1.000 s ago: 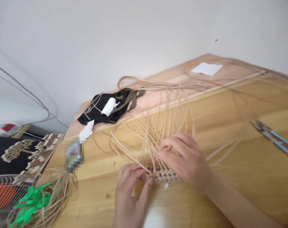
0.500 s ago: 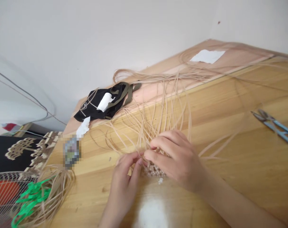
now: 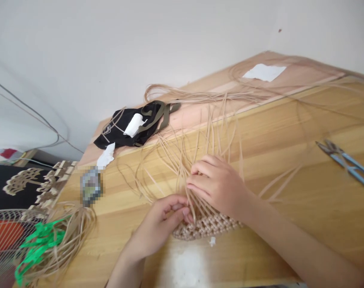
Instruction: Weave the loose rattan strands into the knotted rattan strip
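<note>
A beige woven piece [image 3: 210,225] lies on the wooden table with its long loose strands [image 3: 182,166] fanning out toward the wall. My left hand [image 3: 167,216] is at its left part, thumb and fingers pinched on a strand close to the weave. Over the loose strands, a little above the weave, my right hand [image 3: 219,184] is closed with its fingertips on a strand. Its palm and part of the strands behind it are hidden.
Blue-handled snips [image 3: 347,160] lie at the right. A black bag [image 3: 122,128] with a white paper roll [image 3: 135,125] sits at the back left. At the lower left, strands tied with green ribbon [image 3: 42,240] hang by a wire basket [image 3: 3,260]. White paper [image 3: 264,72] lies far right.
My right hand has lifted slightly away from the weave, uncovering more of it. My left hand has shifted right and now pinches beside a strand's base.
</note>
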`<move>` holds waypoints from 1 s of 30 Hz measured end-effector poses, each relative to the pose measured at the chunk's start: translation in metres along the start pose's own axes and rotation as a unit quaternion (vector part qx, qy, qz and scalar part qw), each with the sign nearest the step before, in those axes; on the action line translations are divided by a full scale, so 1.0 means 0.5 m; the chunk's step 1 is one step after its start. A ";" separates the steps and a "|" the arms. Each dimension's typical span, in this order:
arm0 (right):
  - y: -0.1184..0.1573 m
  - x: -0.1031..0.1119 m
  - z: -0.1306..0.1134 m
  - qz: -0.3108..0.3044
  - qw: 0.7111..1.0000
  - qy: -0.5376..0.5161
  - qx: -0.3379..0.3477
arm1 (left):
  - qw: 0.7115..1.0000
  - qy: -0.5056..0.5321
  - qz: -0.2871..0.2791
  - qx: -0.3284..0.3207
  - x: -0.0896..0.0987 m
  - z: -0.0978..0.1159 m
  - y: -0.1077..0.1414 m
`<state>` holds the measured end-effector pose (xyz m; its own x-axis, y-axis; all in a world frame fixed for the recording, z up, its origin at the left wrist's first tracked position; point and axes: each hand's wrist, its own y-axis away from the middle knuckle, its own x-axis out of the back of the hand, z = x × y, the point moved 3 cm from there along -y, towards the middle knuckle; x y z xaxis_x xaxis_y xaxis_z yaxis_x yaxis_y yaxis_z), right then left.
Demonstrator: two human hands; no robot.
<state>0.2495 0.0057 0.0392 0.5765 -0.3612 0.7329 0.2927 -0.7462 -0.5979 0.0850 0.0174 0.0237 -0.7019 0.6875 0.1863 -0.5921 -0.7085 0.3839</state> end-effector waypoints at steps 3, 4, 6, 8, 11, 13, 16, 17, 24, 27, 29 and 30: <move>-0.025 -0.022 -0.005 -0.122 0.992 0.033 0.014 | 0.999 0.033 -0.017 0.015 0.002 -0.014 -0.004; -0.033 -0.028 -0.007 -0.148 0.988 0.038 0.018 | 0.999 0.039 -0.017 0.017 0.004 -0.019 -0.007; -0.050 -0.040 -0.010 -0.175 0.983 0.040 0.025 | 0.998 0.060 -0.013 0.029 0.008 -0.027 -0.014; -0.061 -0.052 -0.009 -0.200 0.978 0.046 0.026 | 0.995 0.087 -0.013 0.048 0.012 -0.035 -0.020; -0.068 -0.065 -0.005 -0.231 0.971 0.054 0.017 | 0.992 0.107 -0.016 0.071 0.014 -0.042 -0.025; -0.068 -0.066 -0.003 -0.245 0.968 0.060 0.004 | 0.991 0.104 -0.021 0.078 0.013 -0.045 -0.026; -0.066 -0.059 -0.003 -0.254 0.964 0.074 -0.029 | 0.992 0.095 -0.026 0.081 0.012 -0.047 -0.027; -0.065 -0.057 -0.004 -0.254 0.963 0.080 -0.040 | 0.992 0.092 -0.025 0.079 0.012 -0.047 -0.028; -0.059 -0.043 -0.012 -0.215 0.963 0.123 -0.104 | 0.996 0.081 -0.010 0.046 0.014 -0.045 -0.028; -0.051 -0.038 -0.014 -0.198 0.962 0.136 -0.127 | 0.996 0.079 -0.006 0.036 0.014 -0.041 -0.024; -0.046 -0.035 -0.015 -0.188 0.962 0.143 -0.140 | 0.996 0.081 -0.010 0.033 0.013 -0.038 -0.021; -0.043 -0.033 -0.016 -0.182 0.961 0.146 -0.146 | 0.996 0.083 -0.013 0.031 0.012 -0.037 -0.021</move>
<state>0.2274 0.0234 0.0425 0.2246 -0.1568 0.9618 0.1831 -0.9626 -0.1997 0.0795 0.0260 0.0042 -0.7458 0.6657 0.0264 -0.5884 -0.6767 0.4425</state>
